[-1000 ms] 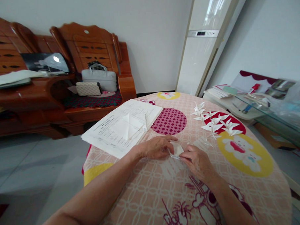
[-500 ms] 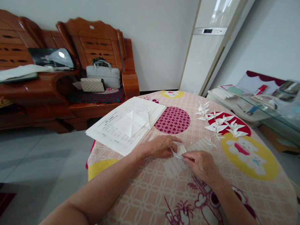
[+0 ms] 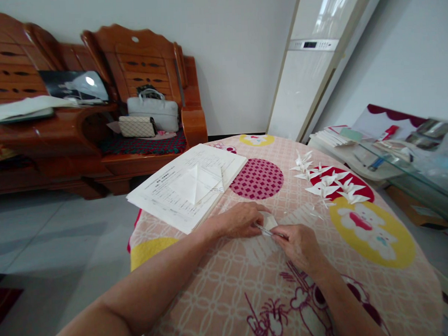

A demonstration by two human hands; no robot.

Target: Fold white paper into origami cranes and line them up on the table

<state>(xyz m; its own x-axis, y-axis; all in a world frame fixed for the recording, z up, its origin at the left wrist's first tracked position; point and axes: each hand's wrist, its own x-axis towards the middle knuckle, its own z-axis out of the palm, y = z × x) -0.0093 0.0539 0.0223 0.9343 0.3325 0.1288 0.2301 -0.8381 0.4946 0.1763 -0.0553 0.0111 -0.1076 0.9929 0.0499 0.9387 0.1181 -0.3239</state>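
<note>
A small piece of folded paper (image 3: 270, 222) lies low over the table, pinched from both sides. My left hand (image 3: 244, 219) is closed on its left side, fingertips partly covering it. On its near right edge my right hand (image 3: 298, 244) grips with thumb and fingers. Part of the paper is hidden by my fingers. To the right stand several white paper cranes (image 3: 326, 183) in a cluster. Left of my hands is a stack of printed sheets (image 3: 166, 195), with a creased paper square (image 3: 197, 184) on top.
A patterned cloth covers the round table (image 3: 215, 297). Small paper scraps (image 3: 315, 212) lie near the cranes. At the right is a glass-topped stand (image 3: 402, 172) with papers and odds and ends. Wooden chairs (image 3: 145, 57) holding bags and a white air conditioner (image 3: 298, 85) stand behind.
The near edge of the folded paper now looks flatter and narrower between my fingers. Both hands stay in nearly the same place.
</note>
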